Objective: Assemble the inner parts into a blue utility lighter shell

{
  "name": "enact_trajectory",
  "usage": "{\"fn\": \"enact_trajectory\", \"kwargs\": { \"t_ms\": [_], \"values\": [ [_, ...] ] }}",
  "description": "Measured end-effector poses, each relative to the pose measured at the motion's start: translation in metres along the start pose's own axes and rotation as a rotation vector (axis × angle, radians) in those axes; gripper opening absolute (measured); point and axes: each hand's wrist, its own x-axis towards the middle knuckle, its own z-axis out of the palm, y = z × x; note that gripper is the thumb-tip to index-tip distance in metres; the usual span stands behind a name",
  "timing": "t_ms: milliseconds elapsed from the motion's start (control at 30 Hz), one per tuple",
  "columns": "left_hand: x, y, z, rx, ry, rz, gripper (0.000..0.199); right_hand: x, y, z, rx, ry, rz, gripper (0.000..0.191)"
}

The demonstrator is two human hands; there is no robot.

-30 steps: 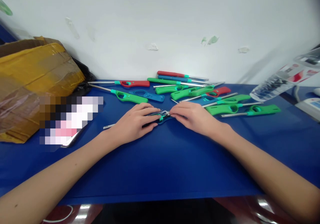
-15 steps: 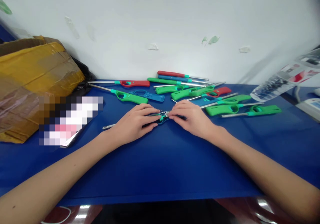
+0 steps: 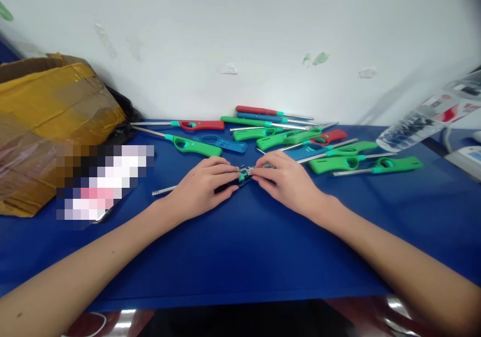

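Between my hands, low over the blue table, is a gas lighter with its inner parts showing: a teal piece, black parts and thin wires. Its metal tube sticks out to the left from under my left hand. That hand is closed around the lighter's body, thumb on the near side. My right hand pinches at the lighter's right part, fingertips by the pale wire or small metal piece; the exact part is hidden by the fingers. Just behind lie a blue lighter shell and a green lighter.
Several red, blue and green lighters lie in a spread along the white wall. At left stand a taped cardboard box and a blurred-out phone. A plastic water bottle and a white device are at right.
My right hand's fingers have shifted slightly at the lighter's right part. My left hand keeps its hold. The whole view has moved a little.
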Motion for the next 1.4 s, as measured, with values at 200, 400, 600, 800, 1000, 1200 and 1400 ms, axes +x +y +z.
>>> {"fn": "enact_trajectory", "kwargs": {
  "t_ms": [200,400,600,800,1000,1200,1400],
  "values": [
    [0.000,0.000,0.000,-0.028,-0.033,-0.015,0.028,-0.002,0.001,0.002,0.067,0.002,0.022,0.023],
    [0.000,0.003,0.000,-0.072,-0.027,-0.031,0.030,-0.002,0.002,0.006,0.166,0.108,0.029,0.017],
    [0.000,0.003,-0.001,-0.070,-0.041,-0.056,0.032,-0.002,-0.006,0.007,0.211,0.147,0.194,0.015],
    [-0.001,0.000,-0.001,-0.078,-0.027,-0.066,0.032,0.000,-0.008,0.011,0.222,0.157,0.215,0.015],
    [0.000,-0.003,-0.007,-0.118,-0.056,-0.110,0.044,-0.004,-0.003,0.012,0.162,0.096,0.079,0.021],
    [-0.001,-0.004,-0.008,-0.113,-0.087,-0.108,0.041,-0.005,-0.006,0.006,0.068,0.020,-0.003,0.025],
    [-0.003,-0.006,-0.015,-0.069,-0.128,-0.084,0.039,-0.003,-0.007,0.001,0.086,0.029,0.000,0.022]
  ]
}}
